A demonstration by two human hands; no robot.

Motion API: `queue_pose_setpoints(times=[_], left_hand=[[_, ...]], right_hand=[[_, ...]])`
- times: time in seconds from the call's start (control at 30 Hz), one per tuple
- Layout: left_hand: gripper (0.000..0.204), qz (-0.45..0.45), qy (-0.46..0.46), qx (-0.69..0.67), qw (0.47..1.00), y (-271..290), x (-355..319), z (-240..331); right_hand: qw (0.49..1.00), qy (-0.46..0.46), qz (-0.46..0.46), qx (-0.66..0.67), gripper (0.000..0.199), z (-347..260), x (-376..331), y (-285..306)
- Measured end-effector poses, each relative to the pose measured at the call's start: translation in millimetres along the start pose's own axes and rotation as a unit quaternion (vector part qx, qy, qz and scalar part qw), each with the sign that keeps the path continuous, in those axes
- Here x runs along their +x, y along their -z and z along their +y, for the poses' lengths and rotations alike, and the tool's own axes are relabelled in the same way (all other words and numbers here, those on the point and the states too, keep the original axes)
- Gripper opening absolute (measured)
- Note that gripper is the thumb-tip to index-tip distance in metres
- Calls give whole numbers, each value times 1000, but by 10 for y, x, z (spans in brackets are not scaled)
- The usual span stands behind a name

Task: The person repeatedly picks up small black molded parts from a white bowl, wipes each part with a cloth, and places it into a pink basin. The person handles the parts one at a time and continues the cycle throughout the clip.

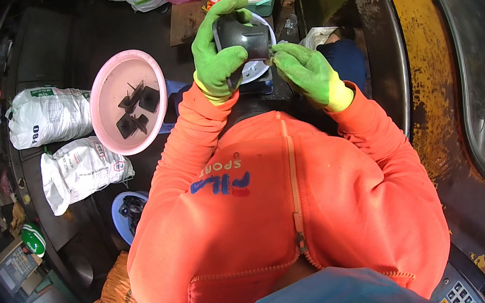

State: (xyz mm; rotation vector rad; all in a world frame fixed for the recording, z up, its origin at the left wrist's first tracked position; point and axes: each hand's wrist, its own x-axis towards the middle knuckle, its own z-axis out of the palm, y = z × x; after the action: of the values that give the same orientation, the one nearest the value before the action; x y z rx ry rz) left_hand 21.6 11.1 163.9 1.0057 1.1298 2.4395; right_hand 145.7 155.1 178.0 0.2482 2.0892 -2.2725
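The black part is held over the white basin, gripped by the left hand's fingers; the right hand's fingers are closed together at its edge. If the gloved grip is loosened by tugging, the part could be dropped.

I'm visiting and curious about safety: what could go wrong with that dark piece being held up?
The dark part might slip from the gloved left hand and drop toward the white container below. The gloved right hand is at the part's edge, so a slip there could perhaps scrape its fingers.
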Motion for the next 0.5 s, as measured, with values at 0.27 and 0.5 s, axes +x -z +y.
queue_pose_setpoints(times=[0.27,0.5], left_hand=[[61,-106,-233,283,924,160,63,-17],[65,-172,-347,347,854,185,144,49]], right_hand=[[976,-143,-39,157,32,-305,-125,-30],[909,-252,-120,310,34,-378,-145,63]])
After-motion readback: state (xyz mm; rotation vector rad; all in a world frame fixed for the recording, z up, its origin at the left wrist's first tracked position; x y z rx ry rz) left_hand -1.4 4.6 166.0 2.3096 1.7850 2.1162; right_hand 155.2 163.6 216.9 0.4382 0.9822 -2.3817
